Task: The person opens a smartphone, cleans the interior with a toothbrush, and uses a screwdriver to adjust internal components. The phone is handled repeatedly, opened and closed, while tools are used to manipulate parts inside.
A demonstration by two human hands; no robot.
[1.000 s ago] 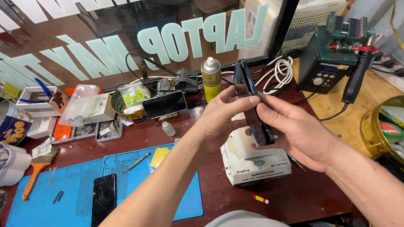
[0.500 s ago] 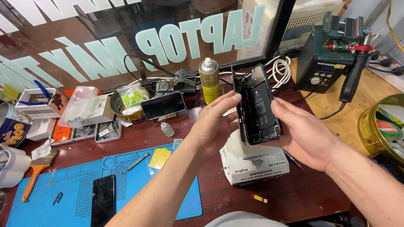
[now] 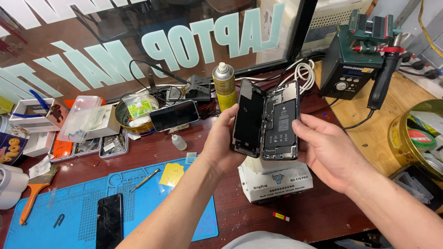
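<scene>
Phone opened like a book: left hand grips the screen panel, right hand grips the body, above white heating pad unit on surface.

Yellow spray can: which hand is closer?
Left. The left hand holds the opened phone's screen just below and right of the yellow spray can; the right hand grips the phone body, farther right.

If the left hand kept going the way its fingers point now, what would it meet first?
Probably the yellow spray can: the left hand, gripping the opened phone's screen half, points up and away toward it. Depth is unclear, so it might pass beside it.
</scene>
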